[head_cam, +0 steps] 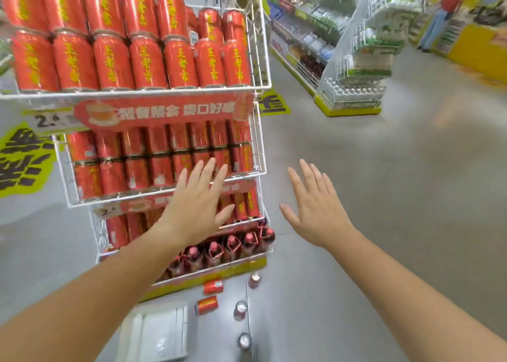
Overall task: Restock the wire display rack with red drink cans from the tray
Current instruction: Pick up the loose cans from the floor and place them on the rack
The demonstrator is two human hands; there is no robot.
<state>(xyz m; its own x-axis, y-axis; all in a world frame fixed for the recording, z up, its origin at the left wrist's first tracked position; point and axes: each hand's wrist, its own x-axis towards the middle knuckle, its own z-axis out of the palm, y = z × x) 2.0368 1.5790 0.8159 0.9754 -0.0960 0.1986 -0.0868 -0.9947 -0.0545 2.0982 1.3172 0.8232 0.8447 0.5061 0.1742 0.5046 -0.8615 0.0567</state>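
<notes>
Rack (137, 92) of white wire is standing at left, top cut off, tiers holding red cans (148, 62). Left hand (196, 208) and right hand (315, 208) are hovering, fingers spread wide, holding nothing; the left is hiding part of the lower tiers. Loose cans (207, 305) are lying on the floor (356, 169) beside a blurred pale tray (162, 331).

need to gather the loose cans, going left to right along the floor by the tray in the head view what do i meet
tray → nearer lying can → upright can → right forearm; the farther lying can overlaps the nearer one sideways, so it is left out
</notes>
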